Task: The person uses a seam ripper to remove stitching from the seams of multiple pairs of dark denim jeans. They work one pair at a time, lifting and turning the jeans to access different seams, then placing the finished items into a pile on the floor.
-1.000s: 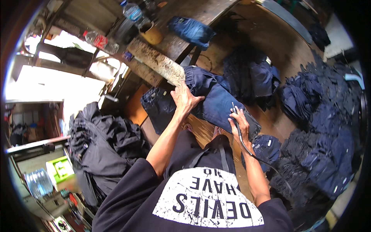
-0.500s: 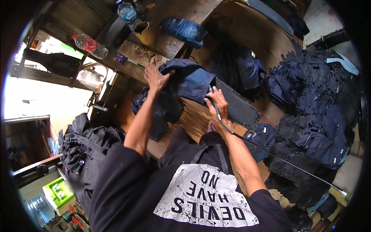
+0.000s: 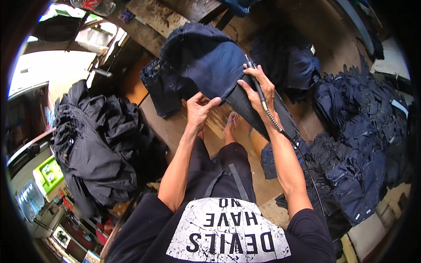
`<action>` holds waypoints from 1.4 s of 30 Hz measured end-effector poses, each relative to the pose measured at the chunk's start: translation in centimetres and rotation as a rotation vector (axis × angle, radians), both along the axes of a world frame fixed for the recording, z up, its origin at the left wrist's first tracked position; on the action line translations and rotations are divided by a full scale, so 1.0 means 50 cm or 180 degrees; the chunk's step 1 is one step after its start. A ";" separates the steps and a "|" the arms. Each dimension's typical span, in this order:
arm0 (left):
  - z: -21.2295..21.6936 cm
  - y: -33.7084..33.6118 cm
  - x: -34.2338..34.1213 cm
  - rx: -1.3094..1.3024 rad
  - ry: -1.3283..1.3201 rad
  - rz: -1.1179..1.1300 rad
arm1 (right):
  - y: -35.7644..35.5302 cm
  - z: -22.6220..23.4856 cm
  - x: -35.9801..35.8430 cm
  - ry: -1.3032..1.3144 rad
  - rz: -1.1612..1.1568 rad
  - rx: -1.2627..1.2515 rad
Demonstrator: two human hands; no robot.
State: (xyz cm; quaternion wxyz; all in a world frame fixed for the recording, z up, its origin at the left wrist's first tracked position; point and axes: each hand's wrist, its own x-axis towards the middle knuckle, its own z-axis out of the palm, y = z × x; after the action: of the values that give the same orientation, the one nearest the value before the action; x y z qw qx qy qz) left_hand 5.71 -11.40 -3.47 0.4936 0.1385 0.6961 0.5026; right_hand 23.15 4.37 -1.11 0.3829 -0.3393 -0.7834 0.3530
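A dark blue denim trouser leg (image 3: 206, 61) is drawn over a long black board (image 3: 250, 111), whose bare end sticks out past the hem toward me. At the hem's left corner my left hand (image 3: 199, 111) is closed, pinching the cloth edge between thumb and fingers. My right hand (image 3: 261, 90) grips a slim black pen-shaped handpiece (image 3: 255, 81) with a thin metal tip and a spring-wrapped cable. The tip points away from me, just off the right end of the hem. Some of that hand's fingers rest at the hem edge.
Black garments (image 3: 101, 144) are heaped at my left. Dark blue garments (image 3: 355, 140) pile up at the right, with another stack (image 3: 285, 61) beyond the board. The handpiece's cable (image 3: 309, 171) runs down past my right forearm. A wooden bench (image 3: 160, 17) stands at the far side.
My left hand has moved from the far top of the trouser leg to the near hem corner. The right hand stays by the hem with the handpiece. The view has shifted.
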 end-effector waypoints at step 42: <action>-0.171 0.014 0.075 0.1506 0.0459 0.1107 | -0.038 -0.002 0.063 -0.0122 0.1097 0.0202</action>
State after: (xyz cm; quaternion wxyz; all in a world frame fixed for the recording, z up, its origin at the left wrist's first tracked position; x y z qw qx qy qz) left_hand 9.47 -10.72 -12.00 0.3035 0.1636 0.6062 0.7167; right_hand 26.31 2.46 -1.21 0.3122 -0.1943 -0.8478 0.3821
